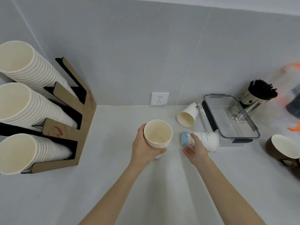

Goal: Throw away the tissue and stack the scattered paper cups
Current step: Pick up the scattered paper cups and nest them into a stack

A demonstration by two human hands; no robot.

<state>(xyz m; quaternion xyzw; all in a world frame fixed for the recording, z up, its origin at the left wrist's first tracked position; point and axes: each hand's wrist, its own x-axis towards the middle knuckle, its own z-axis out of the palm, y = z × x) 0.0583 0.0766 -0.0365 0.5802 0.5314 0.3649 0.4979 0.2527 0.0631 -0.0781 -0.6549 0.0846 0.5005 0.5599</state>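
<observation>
The pale grey tabletop (113, 184) fills the lower frame and meets a grey tiled wall (129, 46) carrying a white socket (159, 98) at centre. At the left edge stands a brown cardboard cup rack (84, 114) with three long rows of nested white cups (24, 103) lying in it, mouths toward me. At right, a clear lidded container (230, 117) sits on the tabletop, and beyond it, in the upper right, a shiny metal holder of black straws (258, 96). A brown cup (282, 148) with a white inside is blurred at the right edge.

My left hand (144, 146), centre frame, is wrapped around a short stack of paper cups (157, 135), upright with the mouth facing up, fingers and thumb closed on its sides. Just right of it, my right hand (196, 150) lies over a white printed paper cup (206, 141) on its side on the tabletop, its blue-banded base pointing left and its mouth toward the container; my fingers are loosely spread across it, and I cannot tell whether they actually grip it. Another paper cup (188, 115) lies tipped over above that one, beside the container's left end, its open mouth facing the lower left. I cannot make out the tissue anywhere.
</observation>
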